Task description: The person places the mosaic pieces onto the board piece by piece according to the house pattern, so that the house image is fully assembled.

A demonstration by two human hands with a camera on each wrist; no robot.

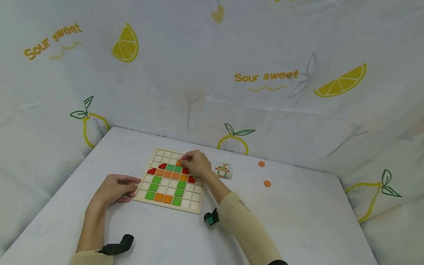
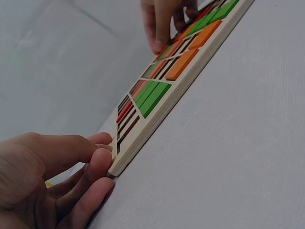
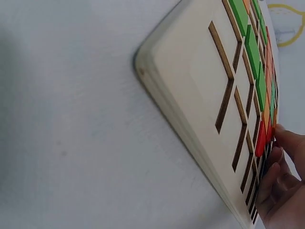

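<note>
A wooden grid board point(image 1: 195, 197) lies on the table with green square tiles point(image 1: 150, 195), orange square tiles point(image 1: 158, 197) and several red rounded-corner tiles point(image 1: 152, 171) in its cells. At its left edge, near the front corner, my left hand point(image 1: 117, 187) holds the board by its fingertips, also seen in the left wrist view. My right hand point(image 1: 198, 163) reaches over the far part of the board and pinches an orange square tile point(image 1: 178, 163) above the green row. In the right wrist view, the thumb point(image 3: 286, 138) covers part of the tiles there.
Right of the board lies a small pattern card point(image 1: 223, 170) with a coloured grid picture. Two orange round pieces point(image 1: 261, 164) lie farther right on the white table point(image 1: 283, 223). A lemon-print cloth point(image 1: 187, 65) hangs behind. Wrist cameras point(image 1: 117, 247) stick out from both arms.
</note>
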